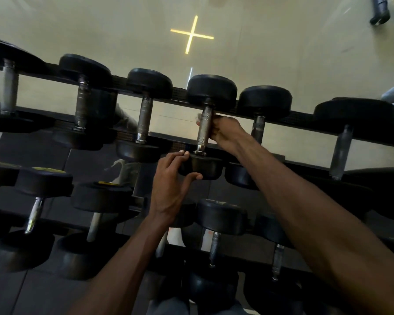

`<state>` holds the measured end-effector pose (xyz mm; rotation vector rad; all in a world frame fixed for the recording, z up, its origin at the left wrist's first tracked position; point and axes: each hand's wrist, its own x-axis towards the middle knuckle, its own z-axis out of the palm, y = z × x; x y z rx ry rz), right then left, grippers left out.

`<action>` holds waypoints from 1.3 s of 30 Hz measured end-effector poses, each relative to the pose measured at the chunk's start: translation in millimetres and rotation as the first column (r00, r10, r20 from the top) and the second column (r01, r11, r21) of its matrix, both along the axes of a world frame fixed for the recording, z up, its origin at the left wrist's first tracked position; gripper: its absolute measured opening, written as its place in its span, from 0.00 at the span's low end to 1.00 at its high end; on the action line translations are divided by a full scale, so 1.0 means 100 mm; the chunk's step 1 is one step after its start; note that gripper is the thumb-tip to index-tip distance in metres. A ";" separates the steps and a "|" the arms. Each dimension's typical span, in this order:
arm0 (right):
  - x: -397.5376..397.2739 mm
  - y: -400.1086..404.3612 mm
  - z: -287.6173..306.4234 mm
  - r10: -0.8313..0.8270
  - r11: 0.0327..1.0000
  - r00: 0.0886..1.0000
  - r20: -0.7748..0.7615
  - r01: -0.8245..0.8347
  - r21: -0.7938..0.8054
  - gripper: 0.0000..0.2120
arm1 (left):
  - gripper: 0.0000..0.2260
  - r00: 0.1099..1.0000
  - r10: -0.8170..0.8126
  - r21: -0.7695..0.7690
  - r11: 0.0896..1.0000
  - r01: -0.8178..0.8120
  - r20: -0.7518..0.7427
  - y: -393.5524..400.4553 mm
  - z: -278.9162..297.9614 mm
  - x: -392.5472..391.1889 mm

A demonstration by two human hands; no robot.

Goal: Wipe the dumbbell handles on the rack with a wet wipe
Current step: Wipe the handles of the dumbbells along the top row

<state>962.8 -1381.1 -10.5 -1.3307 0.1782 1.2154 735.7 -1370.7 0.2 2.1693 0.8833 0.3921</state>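
Honestly couldn't read a thing. The yellow labels on the lower-row dumbbell heads were too blurred, and the glowing yellow cross on the mirror carried no lettering.

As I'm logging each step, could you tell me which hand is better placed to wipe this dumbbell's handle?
The right hand: it already curls round the dumbbell handle, with a bit of wet wipe showing behind. The left hand only steadies the near dumbbell head.
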 end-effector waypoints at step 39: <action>-0.31 -0.09 0.53 0.626 0.399 -0.533 0.569 -0.409 -0.821 0.08 | 0.27 0.999 0.032 -0.059 0.998 -0.033 -0.005 -0.04 0.01 -0.01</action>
